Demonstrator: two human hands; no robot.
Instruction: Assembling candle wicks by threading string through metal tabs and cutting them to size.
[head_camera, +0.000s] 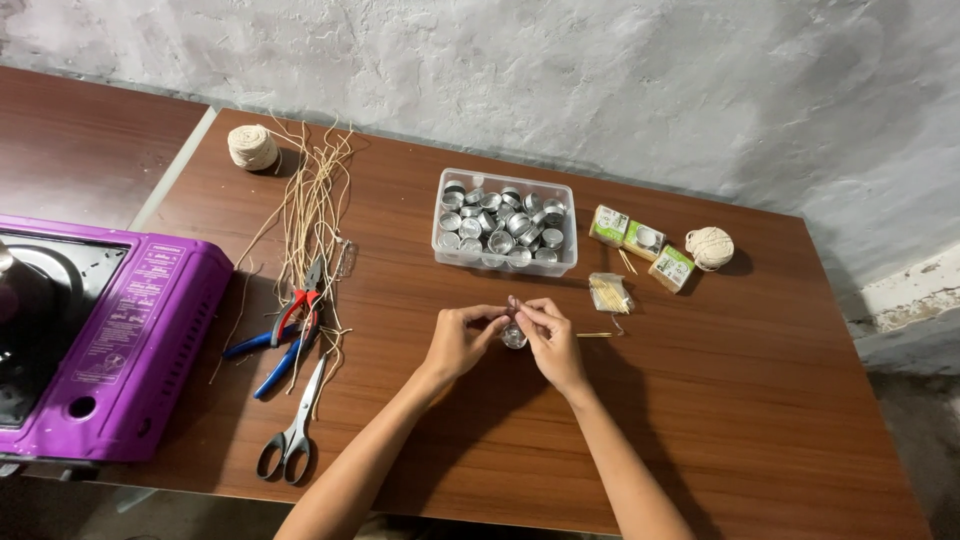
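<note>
Both hands meet over the middle of the brown wooden worktop (700, 420). Left hand (458, 340) and right hand (550, 338) have fingertips pinched together, closed on a small metal cup (514, 337) held just above the worktop surface between them; what exactly the fingertips grip at the cup's top is too small to tell. Just right of the right hand, a thin stick (596, 335) lies flat on the worktop. Behind the hands, a clear plastic tub (505, 262) holds many more small metal cups. Right of the tub: three small green-and-cream boxes (640, 240) in a row, a small ball of pale twine (709, 247), and in front of them a small clear packet of sticks (610, 293). Left side: a second ball of twine (252, 147) near the far edge, a loose spread of cut pale strands (310, 190) running toward the near side, red-handled pliers (298, 300) and blue-handled pliers (272, 355) lying over the strands, grey scissors (292, 430) nearest the front edge. A purple portable stove (120, 340) sits at the far left, overlapping the worktop's left edge.
</note>
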